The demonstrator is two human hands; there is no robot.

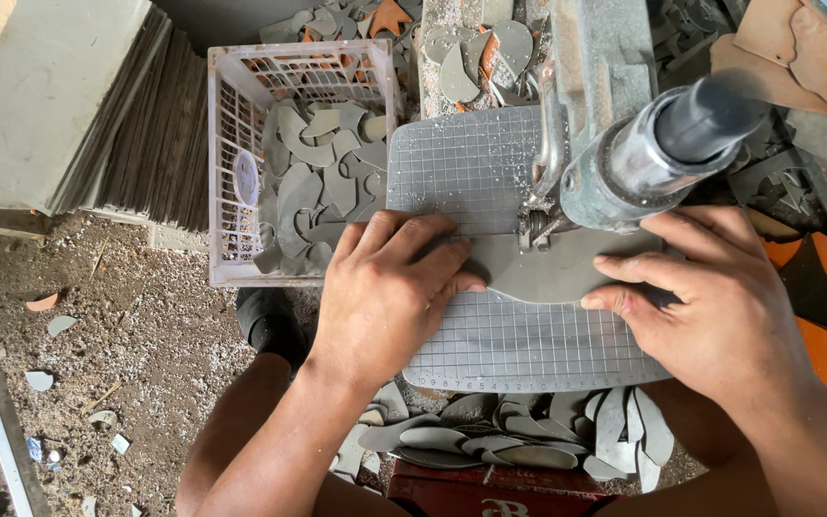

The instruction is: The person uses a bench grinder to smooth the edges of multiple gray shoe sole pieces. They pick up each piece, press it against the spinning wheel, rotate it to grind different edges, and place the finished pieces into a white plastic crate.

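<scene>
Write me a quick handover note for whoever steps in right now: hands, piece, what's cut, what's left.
Left hand: flat on the grey sheet piece, pressing it to the gridded cutting table.
Right hand: fingertips steadying the piece's other edge.
Piece sits under the cutter head, curved edge toward the person.
Done: many curved offcuts in the white crate and piled below the table.
Left: this piece, not yet off the table.

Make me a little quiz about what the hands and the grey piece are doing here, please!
1. True or false: both hands press on the flat grey piece.
2. What holds the curved grey offcuts? A) white basket B) red bucket C) glass jar
3. Which hand lies nearer the white basket?

Key
1. True: the left hand and right hand press it flat on the gridded plate.
2. A.
3. The left hand.
</scene>
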